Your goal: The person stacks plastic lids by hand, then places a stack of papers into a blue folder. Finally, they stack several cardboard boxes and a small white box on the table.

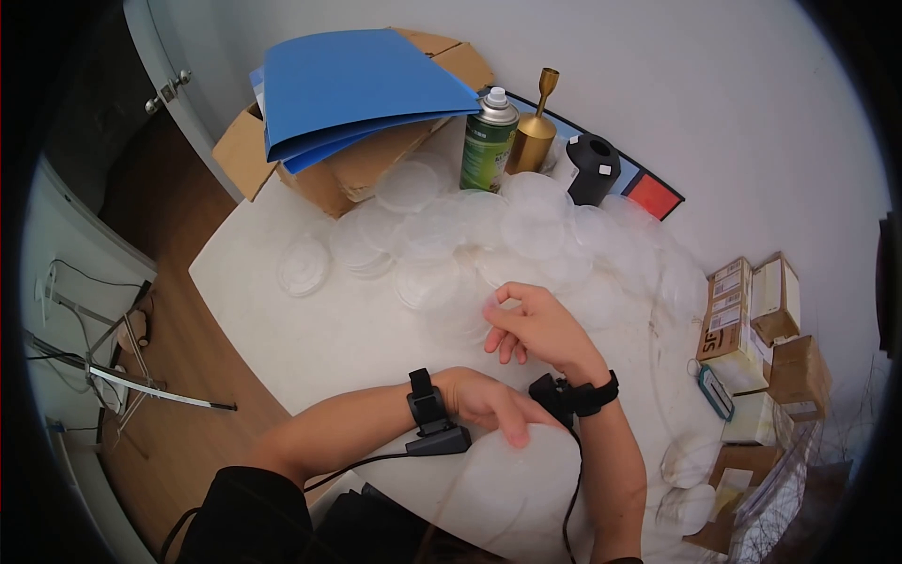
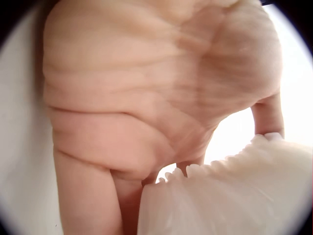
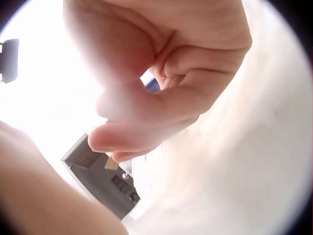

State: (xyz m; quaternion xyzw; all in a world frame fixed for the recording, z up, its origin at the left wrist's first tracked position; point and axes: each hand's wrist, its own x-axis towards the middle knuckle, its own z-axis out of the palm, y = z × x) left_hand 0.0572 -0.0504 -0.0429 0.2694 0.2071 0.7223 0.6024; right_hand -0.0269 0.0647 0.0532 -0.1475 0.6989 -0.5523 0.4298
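In the head view my left hand (image 1: 490, 402) grips a stack of round translucent plastic lids (image 1: 521, 475) low at the front of the table. The left wrist view shows the ridged edges of this stack (image 2: 230, 200) under the palm, with the fingers bent over it. Farther forward, my right hand (image 1: 545, 329) hovers at the near side of a spread pile of similar lids (image 1: 427, 235). Its thumb and index fingertip come together beside a blurred lid (image 1: 449, 315); I cannot tell whether they pinch it. The other right fingers are curled.
Behind the pile stand a cardboard box (image 1: 329, 183) topped with blue folders (image 1: 366, 89), a green spray can (image 1: 489, 141), a gold candlestick-like object (image 1: 534, 136) and a black object (image 1: 592, 169). Small boxes (image 1: 728, 320) line the right side. One lid (image 1: 304, 266) lies apart at left.
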